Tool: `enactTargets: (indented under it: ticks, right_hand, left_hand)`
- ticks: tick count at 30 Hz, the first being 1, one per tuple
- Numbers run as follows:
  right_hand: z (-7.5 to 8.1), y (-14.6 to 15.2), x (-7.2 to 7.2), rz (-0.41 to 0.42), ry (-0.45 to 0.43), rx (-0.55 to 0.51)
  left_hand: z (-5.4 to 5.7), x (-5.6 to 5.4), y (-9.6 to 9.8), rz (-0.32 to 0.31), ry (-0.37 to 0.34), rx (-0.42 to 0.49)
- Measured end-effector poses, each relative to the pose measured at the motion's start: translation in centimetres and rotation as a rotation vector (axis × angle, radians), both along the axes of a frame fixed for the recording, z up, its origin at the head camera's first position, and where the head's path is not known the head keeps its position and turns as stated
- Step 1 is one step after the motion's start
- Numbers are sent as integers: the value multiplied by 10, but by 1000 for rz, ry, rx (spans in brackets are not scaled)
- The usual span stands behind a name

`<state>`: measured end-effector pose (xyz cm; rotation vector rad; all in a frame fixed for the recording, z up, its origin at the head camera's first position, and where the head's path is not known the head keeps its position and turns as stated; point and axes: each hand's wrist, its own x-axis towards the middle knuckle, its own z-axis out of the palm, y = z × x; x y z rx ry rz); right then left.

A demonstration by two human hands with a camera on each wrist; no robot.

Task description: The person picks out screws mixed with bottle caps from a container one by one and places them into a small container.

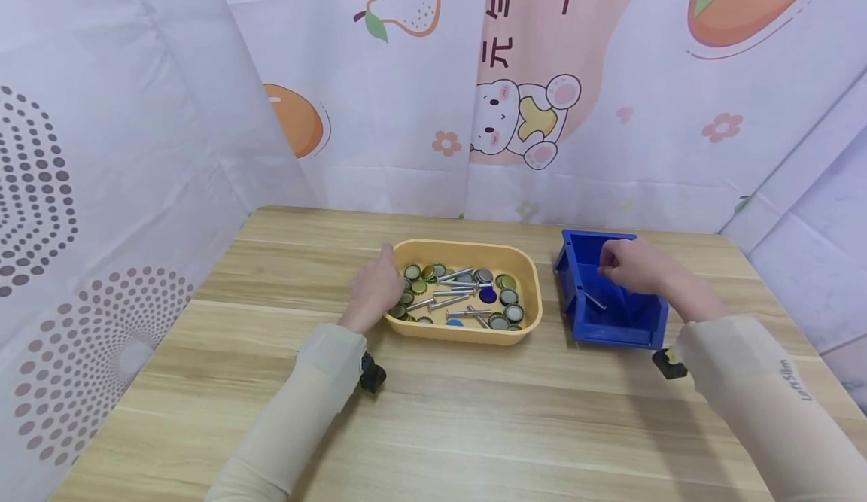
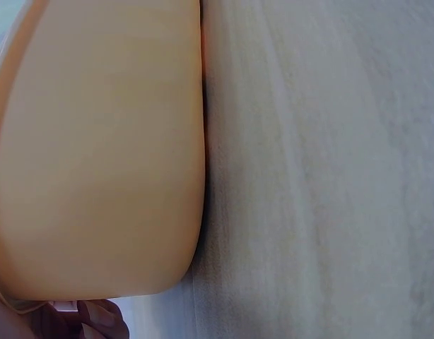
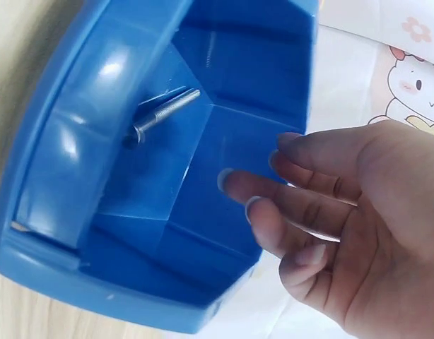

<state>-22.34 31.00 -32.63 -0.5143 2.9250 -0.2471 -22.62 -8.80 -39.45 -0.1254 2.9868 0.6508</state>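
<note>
At the left end of the yellow plastic tray (image 1: 467,336), my left hand (image 1: 379,287) grips the rim. The left wrist view shows its fingertips (image 2: 102,318) curled at the end of the tray wall. Inside the tray lie several silver bolts (image 1: 448,302) and bottle caps (image 1: 513,313). My right hand (image 1: 637,265) hovers over the blue bin (image 1: 619,335), its fingers loosely bent with nothing between them. One silver bolt (image 3: 164,116) rests on the bin's floor, its threaded end visible in the right wrist view.
Both containers stand on a wood-grain table (image 1: 474,419), the bin to the right of the tray. A white printed curtain (image 1: 379,148) hangs behind the table's back edge and down its left side.
</note>
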Motion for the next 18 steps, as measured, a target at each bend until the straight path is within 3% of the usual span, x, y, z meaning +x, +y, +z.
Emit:
enactTargets:
  ticks: [9, 18]
  right_hand:
    - [5, -8, -4, 15, 80, -25]
    - [23, -43, -4, -1, 140, -81]
  left_hand:
    - [0, -1, 0, 0, -16, 10]
    - [0, -2, -1, 6, -16, 9]
